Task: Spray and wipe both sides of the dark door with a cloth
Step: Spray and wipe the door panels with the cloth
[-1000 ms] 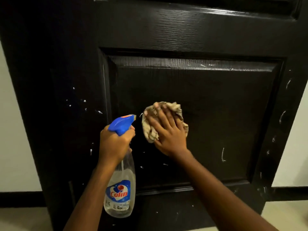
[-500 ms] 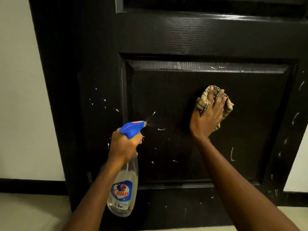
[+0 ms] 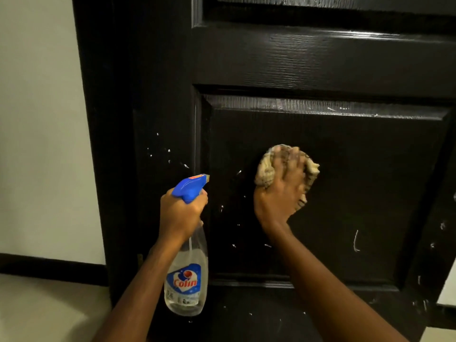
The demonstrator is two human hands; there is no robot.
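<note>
A: Where's the cloth point(image 3: 265, 169)?

B: Bunched under the right hand point(image 3: 278, 193), pressed flat against the door point(image 3: 320, 58), on the left part of the lower panel. The fingers curl over it and grip it as a wad. The hand is blurred, so I'd judge it mid-stroke

A: And the left hand point(image 3: 181, 213)?

B: Closed tight round the neck of the bottle point(image 3: 186, 280), held upright, with the nozzle aimed at the door just left of the cloth. I can't see the trigger finger

A: So how should this wipe go?

B: I'd spread the cloth wider, since a wad only cleans a small patch. Use overlapping strokes with steady pressure, and spray in short bursts ahead of the cloth, not onto the hand. The specks point(image 3: 169, 150) left of the panel and those below the cloth need passes too, as does the groove round the panel. The curled white mark point(image 3: 355, 240) to the right looks dried on and probably wants a firmer rub
</note>
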